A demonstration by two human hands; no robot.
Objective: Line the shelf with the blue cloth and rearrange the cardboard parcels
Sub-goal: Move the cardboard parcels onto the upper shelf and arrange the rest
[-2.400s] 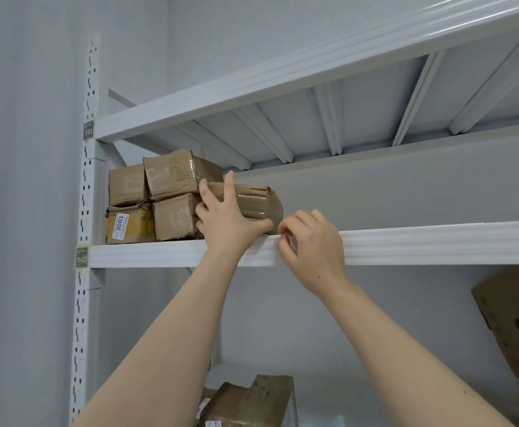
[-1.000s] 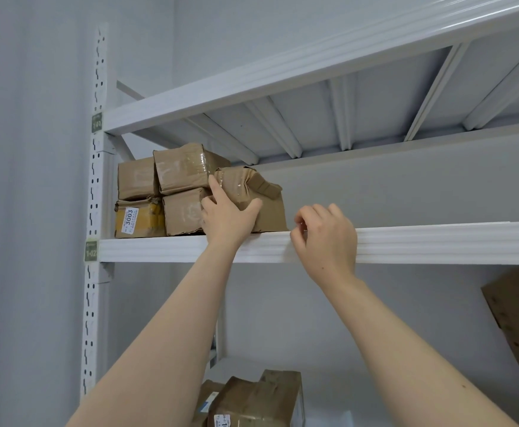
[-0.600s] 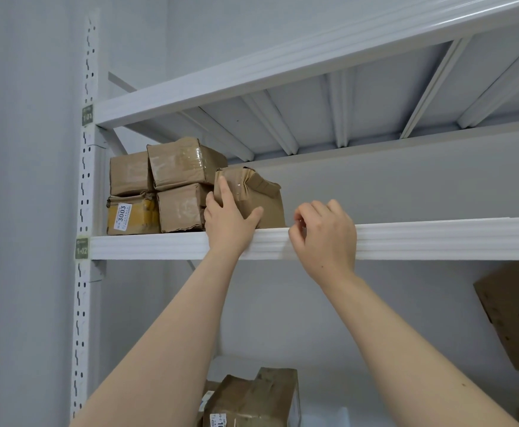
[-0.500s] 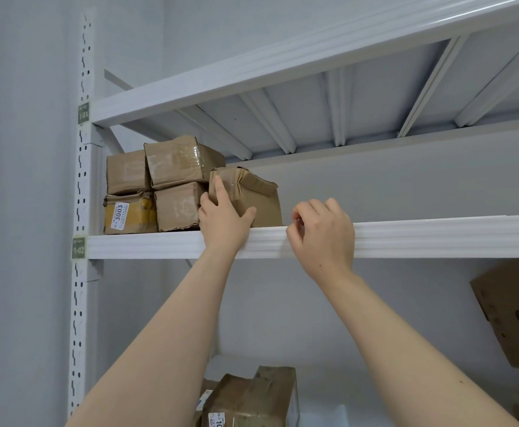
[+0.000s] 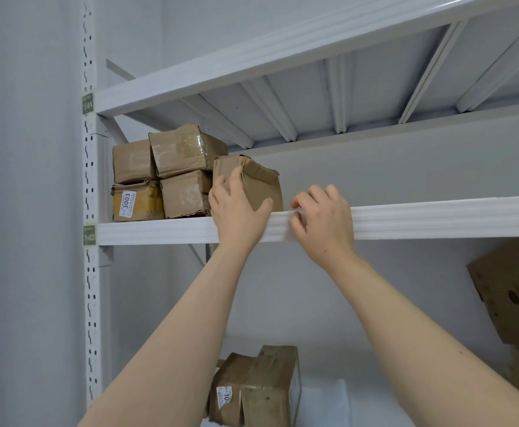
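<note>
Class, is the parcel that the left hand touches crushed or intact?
Crushed: the parcel that the left hand touches has a sunken, creased top; the shelf edge hides its base.

Four taped parcels (image 5: 169, 172) sat stacked on the shelf (image 5: 437, 217); a crumpled parcel (image 5: 259, 188) stood touching them at 3 o'clock.

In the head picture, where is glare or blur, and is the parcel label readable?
Head view: soft, even light; the tape on the top parcel glares; the label on the yellow-taped parcel reads 3003 sharply; the right hand smears slightly at its fingers against the bright shelf edge.
</note>
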